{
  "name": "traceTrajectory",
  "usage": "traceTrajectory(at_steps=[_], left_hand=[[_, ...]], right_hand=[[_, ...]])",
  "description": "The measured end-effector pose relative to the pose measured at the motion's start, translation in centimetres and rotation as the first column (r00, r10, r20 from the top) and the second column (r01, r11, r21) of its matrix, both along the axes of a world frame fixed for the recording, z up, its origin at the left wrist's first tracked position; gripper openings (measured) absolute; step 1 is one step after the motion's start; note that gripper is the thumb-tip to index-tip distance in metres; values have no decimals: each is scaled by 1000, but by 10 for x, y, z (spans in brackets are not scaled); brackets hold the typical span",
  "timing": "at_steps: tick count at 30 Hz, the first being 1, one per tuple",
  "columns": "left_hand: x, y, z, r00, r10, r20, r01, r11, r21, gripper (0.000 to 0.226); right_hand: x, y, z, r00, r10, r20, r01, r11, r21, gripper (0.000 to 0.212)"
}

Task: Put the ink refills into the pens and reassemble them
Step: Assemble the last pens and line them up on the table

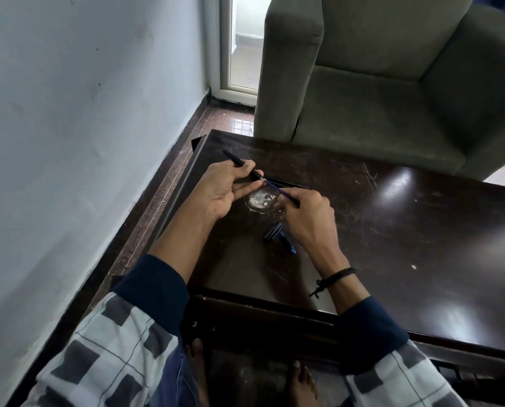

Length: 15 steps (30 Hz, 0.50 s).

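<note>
Hands met just above the pale worn patch [260, 201] on the dark desk [407, 230], as I watched through the head camera. The left hand [224, 189] had thumb and fingers curled round a black pen barrel [239, 162], which slanted away to the far left of the patch. The right hand [307, 212] pinched a thin blue ink refill [277, 189] between its fingertips, on the patch's right. The refill's far end reached the barrel's mouth over the patch's far edge. I could not tell how deep it sat inside.

A black cord [336, 276] circled the right wrist, nearer me than the patch. Two short dark pen parts [273, 232] lay on the desk on the near right of the patch, just beside each other and partly behind the right hand. Just beyond the patch another dark pen [286, 183] lay flat.

Well beyond the patch, a grey-green armchair [392, 83] stood against the desk's far edge. A pale wall [83, 113] ran along to the patch's left.
</note>
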State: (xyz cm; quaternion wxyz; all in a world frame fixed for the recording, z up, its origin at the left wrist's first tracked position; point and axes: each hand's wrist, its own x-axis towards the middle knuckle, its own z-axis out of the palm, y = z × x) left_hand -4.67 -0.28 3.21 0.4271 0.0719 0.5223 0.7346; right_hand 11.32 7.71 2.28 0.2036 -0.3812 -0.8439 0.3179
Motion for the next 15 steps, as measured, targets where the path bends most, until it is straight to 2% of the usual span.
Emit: traceTrajectory(at_steps=[6, 10, 15], left_hand=[[13, 1, 1, 983, -182, -26, 181, 983, -19, 18], [6, 2, 0, 998, -62, 1, 62, 998, -4, 10], [-6, -2, -1, 999, 35, 27, -35, 999, -11, 5]], right_hand=[[2, -1, 2, 999, 44, 25, -44, 999, -2, 24], [5, 1, 5, 999, 8, -32, -7, 999, 38, 36], [4, 1, 7, 995, -39, -95, 44, 997, 56, 20]])
